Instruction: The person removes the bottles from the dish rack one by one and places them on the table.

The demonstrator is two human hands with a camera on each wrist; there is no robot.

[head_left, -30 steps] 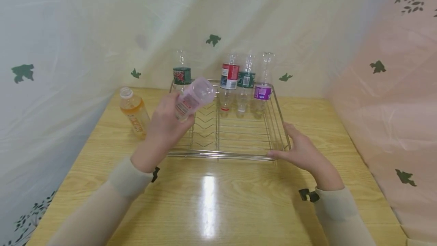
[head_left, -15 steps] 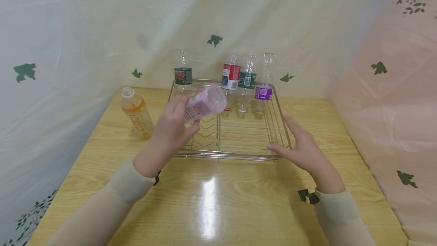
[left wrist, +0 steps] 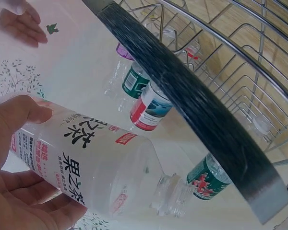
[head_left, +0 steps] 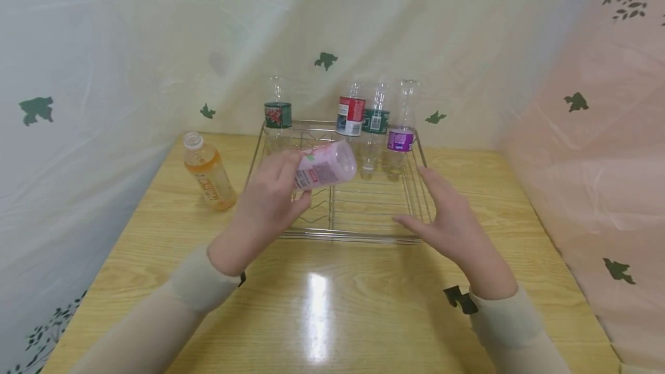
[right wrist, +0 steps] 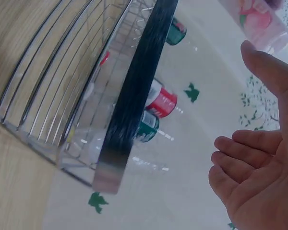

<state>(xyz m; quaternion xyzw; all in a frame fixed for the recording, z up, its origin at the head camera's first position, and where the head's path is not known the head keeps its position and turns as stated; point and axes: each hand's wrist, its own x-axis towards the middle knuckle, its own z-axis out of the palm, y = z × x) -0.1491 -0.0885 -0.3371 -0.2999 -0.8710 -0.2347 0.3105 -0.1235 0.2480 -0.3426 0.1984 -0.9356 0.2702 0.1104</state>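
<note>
My left hand (head_left: 266, 204) grips a pink-tinted plastic bottle (head_left: 324, 167) above the wire dish rack (head_left: 358, 239). Its base points right, toward my right hand. In the left wrist view, the bottle's bare threaded neck shows, with thumb and fingers (left wrist: 62, 211) round the labelled body. Spread and holding nothing, my right hand (head_left: 452, 227) hovers by the rack's right front corner. Upside-down bottles stand along the rack's back: one with a green label (head_left: 277, 115) at left, then red-labelled (head_left: 350, 115), green-labelled (head_left: 375, 121) and purple-labelled (head_left: 400, 141) ones at right.
An uncapped bottle with an orange tint (head_left: 209, 176) stands upright on the wooden table (head_left: 260, 316), left of the rack. A pale patterned cloth (head_left: 156, 45) hangs behind the table and along both sides.
My left hand has moved right and slightly nearer with the bottle, turning it closer to level. The right hand has let go of the rack's corner and shifted a little left.
</note>
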